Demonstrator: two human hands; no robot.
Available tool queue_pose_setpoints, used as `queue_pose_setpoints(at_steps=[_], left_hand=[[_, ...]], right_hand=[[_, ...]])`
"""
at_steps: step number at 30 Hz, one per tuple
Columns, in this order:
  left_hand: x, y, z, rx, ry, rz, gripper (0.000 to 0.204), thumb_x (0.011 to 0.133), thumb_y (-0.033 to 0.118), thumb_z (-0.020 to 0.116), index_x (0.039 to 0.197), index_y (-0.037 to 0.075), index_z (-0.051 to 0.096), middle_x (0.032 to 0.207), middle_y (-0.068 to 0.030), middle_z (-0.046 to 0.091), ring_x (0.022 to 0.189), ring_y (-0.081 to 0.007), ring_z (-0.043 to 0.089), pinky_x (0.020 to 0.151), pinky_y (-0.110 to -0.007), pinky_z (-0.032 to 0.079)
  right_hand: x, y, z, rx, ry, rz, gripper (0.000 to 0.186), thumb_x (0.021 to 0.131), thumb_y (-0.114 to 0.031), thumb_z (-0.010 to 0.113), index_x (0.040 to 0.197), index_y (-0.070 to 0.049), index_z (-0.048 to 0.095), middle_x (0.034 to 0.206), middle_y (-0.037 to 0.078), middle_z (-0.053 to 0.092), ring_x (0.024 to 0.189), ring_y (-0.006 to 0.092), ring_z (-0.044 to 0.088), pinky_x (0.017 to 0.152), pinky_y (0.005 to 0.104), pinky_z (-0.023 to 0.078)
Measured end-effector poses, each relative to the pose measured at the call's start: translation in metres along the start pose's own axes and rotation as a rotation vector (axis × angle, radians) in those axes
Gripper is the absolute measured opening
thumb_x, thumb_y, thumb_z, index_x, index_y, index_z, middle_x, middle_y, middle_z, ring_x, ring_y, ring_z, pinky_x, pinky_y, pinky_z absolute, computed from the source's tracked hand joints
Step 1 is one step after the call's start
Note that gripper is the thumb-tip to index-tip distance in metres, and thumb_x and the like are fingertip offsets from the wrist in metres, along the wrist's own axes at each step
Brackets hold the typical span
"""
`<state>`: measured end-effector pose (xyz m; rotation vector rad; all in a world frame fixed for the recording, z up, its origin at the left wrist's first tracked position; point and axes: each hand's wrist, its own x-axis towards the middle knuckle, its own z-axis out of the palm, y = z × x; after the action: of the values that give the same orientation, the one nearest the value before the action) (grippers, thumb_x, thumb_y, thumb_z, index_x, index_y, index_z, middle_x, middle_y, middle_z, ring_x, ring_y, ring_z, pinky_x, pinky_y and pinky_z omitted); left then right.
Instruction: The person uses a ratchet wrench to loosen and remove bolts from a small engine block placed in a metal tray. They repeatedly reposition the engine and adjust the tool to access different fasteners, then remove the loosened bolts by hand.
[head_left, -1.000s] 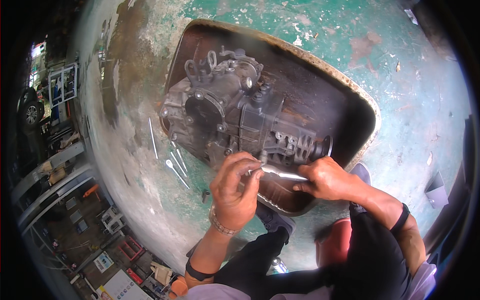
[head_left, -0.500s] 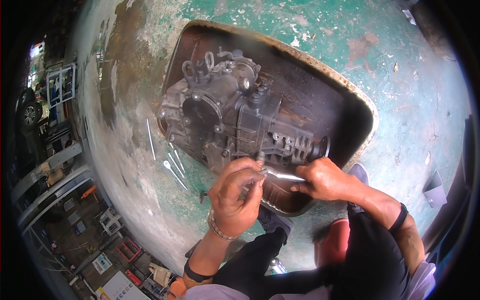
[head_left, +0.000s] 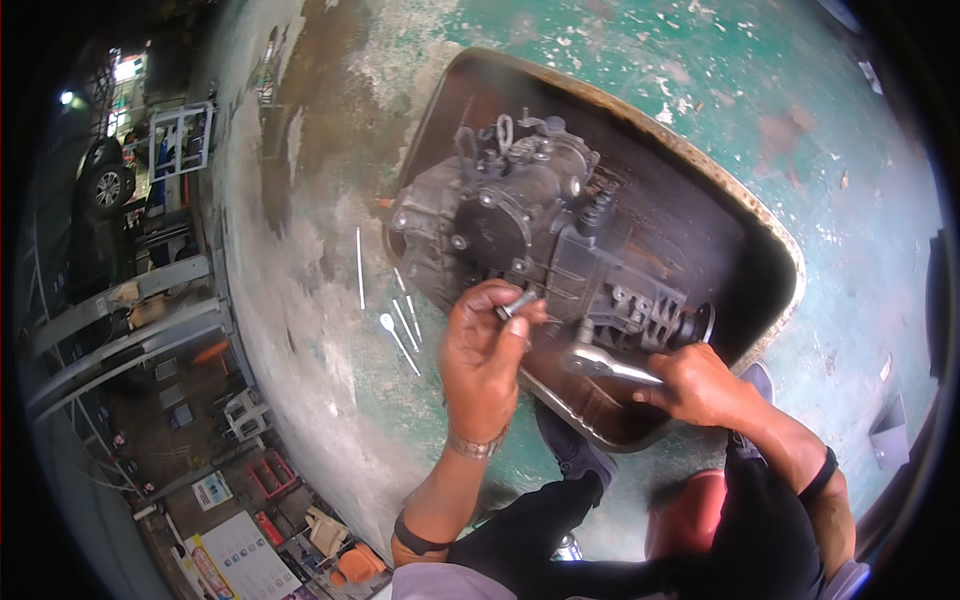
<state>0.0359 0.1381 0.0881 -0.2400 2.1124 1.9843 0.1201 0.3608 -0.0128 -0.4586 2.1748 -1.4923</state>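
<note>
Between the thumb and fingers of my left hand [head_left: 484, 340] is a short metal bolt [head_left: 517, 305], pinched above the near side of a gearbox [head_left: 530, 225]. My right hand [head_left: 697, 384] is wrapped round the handle of a ratchet wrench [head_left: 610, 368]. Its head, with a dark socket or extension on it, lies near the gearbox's lower edge; whether it touches a fastener I cannot tell. The grey, grimy gearbox rests in a rusty metal tub [head_left: 690, 150], with its round flange at the right end.
On the floor left of the tub lie a second ratchet [head_left: 398, 342], a long thin rod [head_left: 361, 268] and two shorter rods [head_left: 407, 305]. A red stool [head_left: 685, 510] is by my legs. Shelves with a red crate [head_left: 272, 473] and a wheel [head_left: 108, 187] stand far left.
My left hand has come away from the ratchet head, moving left and up with the bolt. My right hand still grips the ratchet. The whole view has swung, shifting the scene rightward.
</note>
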Motion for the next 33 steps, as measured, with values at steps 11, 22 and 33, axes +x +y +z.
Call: queue_pose_setpoints(at_steps=[11, 22, 33], left_hand=[[0.055, -0.009, -0.042, 0.191, 0.204, 0.297, 0.023, 0.091, -0.007, 0.057, 0.113, -0.003, 0.05, 0.102, -0.0128, 0.063, 0.091, -0.0213, 0.066, 0.087, -0.037, 0.056], [0.065, -0.023, -0.048, 0.262, 0.186, 0.324, 0.024, 0.09, -0.013, 0.055, 0.111, -0.005, 0.052, 0.102, -0.0109, 0.061, 0.091, -0.0186, 0.065, 0.085, -0.031, 0.056], [0.068, -0.016, -0.044, 0.647, 0.16, 0.424, 0.019, 0.082, -0.012, 0.063, 0.099, -0.003, 0.064, 0.105, -0.01, 0.062, 0.086, -0.0139, 0.062, 0.071, -0.026, 0.053]], right_hand=[[0.0, -0.002, -0.002, 0.003, -0.026, 0.023, 0.025, 0.081, -0.023, 0.073, 0.081, 0.0, 0.062, 0.065, 0.02, 0.06, 0.065, 0.0401, 0.061, 0.059, 0.0468, 0.047], [0.001, -0.002, -0.001, 0.014, -0.002, 0.016, 0.025, 0.08, -0.023, 0.073, 0.078, -0.001, 0.062, 0.063, 0.019, 0.059, 0.063, 0.0388, 0.061, 0.058, 0.0461, 0.048], [0.001, -0.004, -0.003, -0.005, -0.008, 0.024, 0.023, 0.081, -0.022, 0.072, 0.079, -0.002, 0.062, 0.064, 0.018, 0.06, 0.064, 0.0388, 0.062, 0.058, 0.0463, 0.048]])
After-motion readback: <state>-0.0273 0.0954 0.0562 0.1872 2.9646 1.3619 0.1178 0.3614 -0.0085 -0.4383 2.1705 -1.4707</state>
